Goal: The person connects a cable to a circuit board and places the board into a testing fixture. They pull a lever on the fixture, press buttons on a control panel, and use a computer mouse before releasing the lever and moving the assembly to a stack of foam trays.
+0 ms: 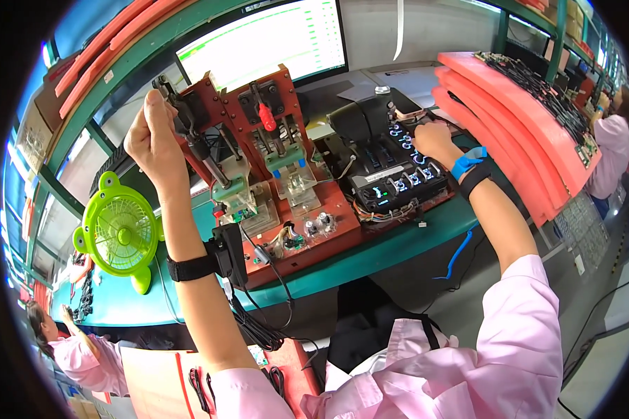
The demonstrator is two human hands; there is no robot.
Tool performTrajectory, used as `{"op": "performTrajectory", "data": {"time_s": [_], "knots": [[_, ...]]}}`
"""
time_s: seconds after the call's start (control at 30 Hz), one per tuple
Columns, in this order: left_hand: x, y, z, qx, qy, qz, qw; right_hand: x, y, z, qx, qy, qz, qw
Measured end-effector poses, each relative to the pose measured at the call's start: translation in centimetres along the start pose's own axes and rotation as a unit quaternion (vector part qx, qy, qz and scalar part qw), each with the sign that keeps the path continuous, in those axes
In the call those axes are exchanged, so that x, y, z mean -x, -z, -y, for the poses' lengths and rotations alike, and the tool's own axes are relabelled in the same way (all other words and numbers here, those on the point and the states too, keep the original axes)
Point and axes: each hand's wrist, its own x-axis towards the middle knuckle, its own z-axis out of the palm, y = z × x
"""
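Observation:
My left hand (pixel 150 136) is raised and curled closed around the lever of the left toggle clamp (pixel 189 129); the grip itself is mostly hidden by the fingers. That clamp stands on a red test fixture (pixel 307 244), with a green-and-clear press block below it. Beside it is a second clamp with a red handle (pixel 266 117), which no hand touches. My right hand (pixel 435 143) rests at the right side of a black control panel (pixel 398 181) with lit white-blue knobs. Its fingers are curled in, and their tips are hidden.
Left of the fixture stands a green frog-shaped fan (pixel 122 234). Behind is a lit monitor (pixel 265 45). Stacked pink foam sheets (pixel 510 133) carry black cables at the right. A black device (pixel 228 255) and hanging cables are by my left forearm. Other people sit at both sides.

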Motion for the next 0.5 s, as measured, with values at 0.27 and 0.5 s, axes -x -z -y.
{"op": "performTrajectory", "data": {"time_s": [0.27, 0.5], "knots": [[0.1, 0.2, -0.1, -0.033, 0.031, -0.008, 0.999, 0.7, 0.4, -1.4, -0.109, 0.056, 0.028, 0.992], [0.1, 0.5, 0.0, -0.039, 0.019, 0.001, 0.999, 0.9, 0.4, -1.3, -0.298, 0.155, -0.063, 0.940]]}}
